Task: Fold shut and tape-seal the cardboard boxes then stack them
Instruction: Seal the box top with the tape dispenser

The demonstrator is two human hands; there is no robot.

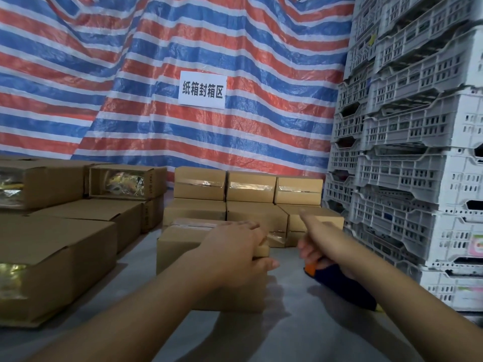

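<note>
A closed cardboard box (183, 252) lies on the grey surface in front of me, with clear tape along its top. My left hand (235, 252) lies over its right end, fingers on top and thumb against the near side. My right hand (318, 246) grips the handle of a tape dispenser (339, 283), dark blue with an orange part, just right of the box and apart from it. Sealed boxes (251, 189) stand stacked in two layers behind. The dispenser's front is hidden by my hand.
Open boxes (125, 181) showing shiny packets and several closed ones stand at the left. A tall stack of white plastic crates (418, 152) fills the right side. A striped tarp with a paper sign (202, 90) hangs behind.
</note>
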